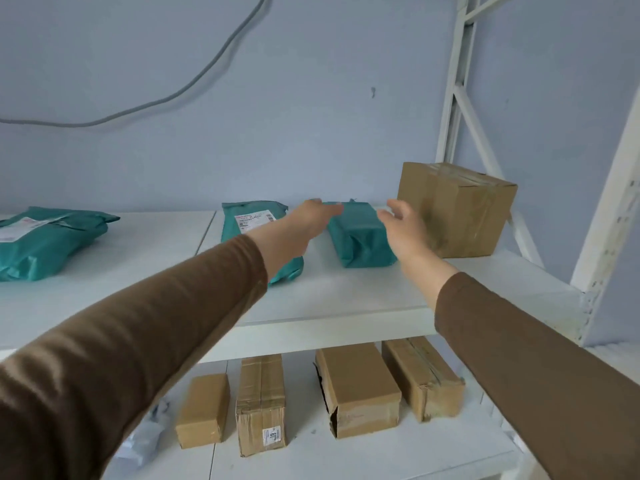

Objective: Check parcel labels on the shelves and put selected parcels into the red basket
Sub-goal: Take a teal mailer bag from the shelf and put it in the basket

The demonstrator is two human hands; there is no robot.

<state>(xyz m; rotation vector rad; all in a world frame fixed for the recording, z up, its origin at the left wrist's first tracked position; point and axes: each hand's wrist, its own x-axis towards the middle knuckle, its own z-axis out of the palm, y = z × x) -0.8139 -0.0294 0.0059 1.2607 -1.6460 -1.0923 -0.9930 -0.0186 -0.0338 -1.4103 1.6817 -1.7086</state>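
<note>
Currently, head view only. Both hands are stretched out over the upper shelf toward the small teal parcel, which stands near the back, between the labelled teal parcel and the large cardboard box. The left hand is flat with fingers straight, reaching past the parcel's left side; whether it touches is not clear. The right hand is spread wide, fingers relaxed, just beside the parcel's right side, nothing held. No label is seen on the small parcel's visible faces, so it probably has to be turned.

Risks, judged: the slippery bag could be squeezed out of a two-sided grip and dropped over the shelf edge. The labelled teal parcel, partly hidden under the left forearm, could be dragged forward by the sleeve. The box sits close to the right hand and could be knocked.

Around: another teal parcel lies far left on the same shelf. Four cardboard boxes are lined up on the lower shelf, with a grey bag at its left edge. A grey cable hangs on the wall. The red basket is not in view, so the drop-off spot cannot be told.
</note>
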